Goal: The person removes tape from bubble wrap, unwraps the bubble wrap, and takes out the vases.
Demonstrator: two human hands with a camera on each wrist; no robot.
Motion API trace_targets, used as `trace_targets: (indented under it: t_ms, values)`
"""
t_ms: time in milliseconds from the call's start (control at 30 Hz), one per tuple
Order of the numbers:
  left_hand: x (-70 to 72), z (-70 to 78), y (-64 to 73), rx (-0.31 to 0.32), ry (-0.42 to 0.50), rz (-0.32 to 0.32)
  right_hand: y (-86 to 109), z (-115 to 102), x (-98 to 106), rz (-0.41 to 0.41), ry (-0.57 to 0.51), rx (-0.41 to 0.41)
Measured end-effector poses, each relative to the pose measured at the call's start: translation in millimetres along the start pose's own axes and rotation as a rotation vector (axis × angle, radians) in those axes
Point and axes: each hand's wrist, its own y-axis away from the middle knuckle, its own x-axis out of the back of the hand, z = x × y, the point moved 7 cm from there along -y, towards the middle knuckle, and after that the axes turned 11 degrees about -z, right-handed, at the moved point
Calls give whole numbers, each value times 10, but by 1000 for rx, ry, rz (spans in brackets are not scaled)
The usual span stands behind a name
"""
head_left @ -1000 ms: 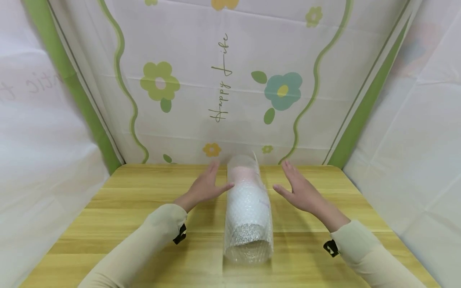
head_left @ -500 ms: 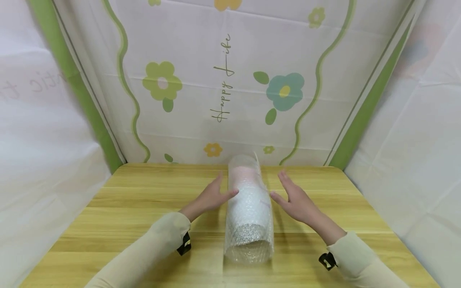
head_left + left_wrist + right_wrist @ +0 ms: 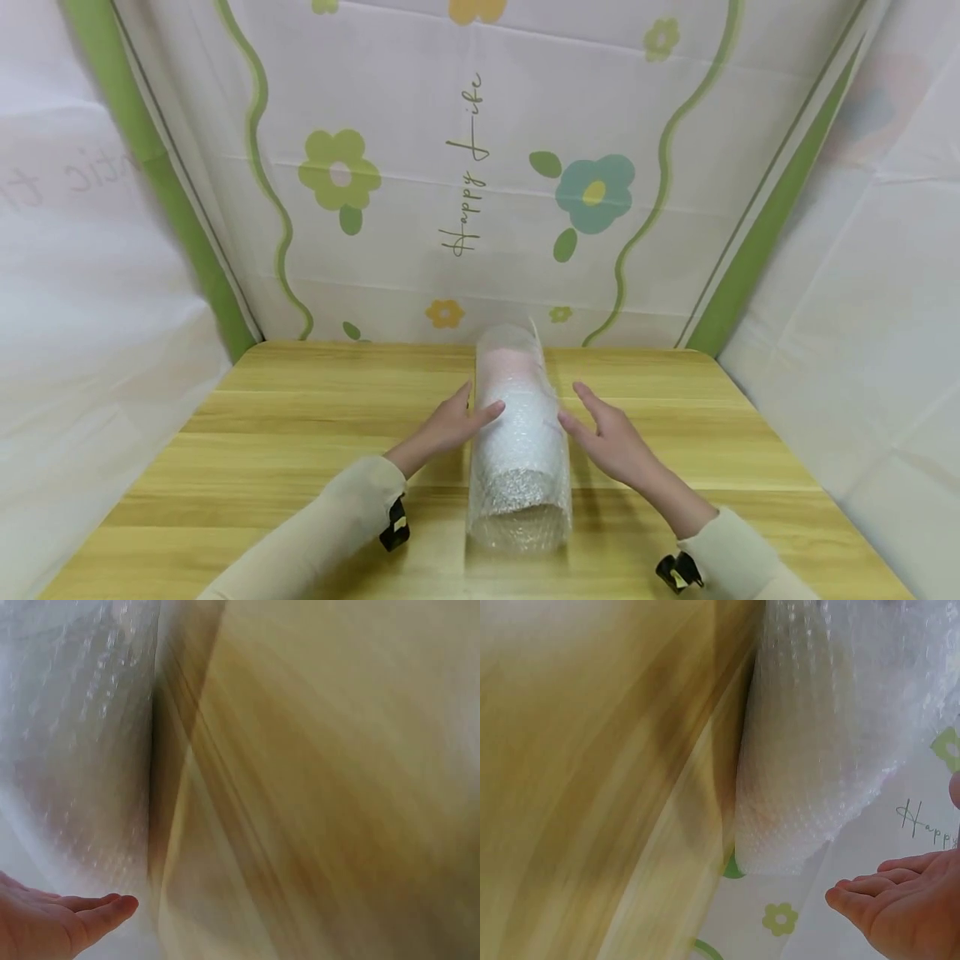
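Observation:
A bubble-wrapped cylindrical bundle (image 3: 519,442) lies lengthwise on the wooden table (image 3: 315,392). White and pale pink show through the clear wrap, but what is inside cannot be made out. Its near end is a loose, hollow fold of bubble wrap. My left hand (image 3: 448,423) is at the bundle's left side, its thumb over the wrap and its fingers extended; whether it presses is unclear. On the other side, my right hand (image 3: 613,437) has straight fingers, the thumb tip close to the wrap's edge. In the wrist views, fingers extend beside the bubble wrap (image 3: 802,735).
Behind the table hangs a white cloth (image 3: 405,100) with printed flowers and writing. White fabric walls (image 3: 870,317) close in the left and right sides. A dark band or device (image 3: 394,525) hangs at each sleeve cuff.
Both hands have moved nearer to me along the bundle and slightly inward, toward its sides. The bundle stays in place.

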Motion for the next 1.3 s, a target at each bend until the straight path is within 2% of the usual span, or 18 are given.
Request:
trace_targets:
  t_ms: [200, 467, 700, 1033, 1300]
  values:
    - [-81, -28, 10, -24, 68, 19, 31, 10, -103, -12, -98, -68]
    - [-163, -8, 4, -80, 191, 37, 52, 36, -183, -9, -172, -99]
    - [-224, -31, -23, -54, 214, 38, 51, 89, -275, -21, -240, -129]
    - [-250, 4, -24, -56, 255, 54, 32, 107, -312, -7, -289, -133]
    - [-293, 28, -57, -81, 300, 57, 4, 102, -352, -35, -331, -82]
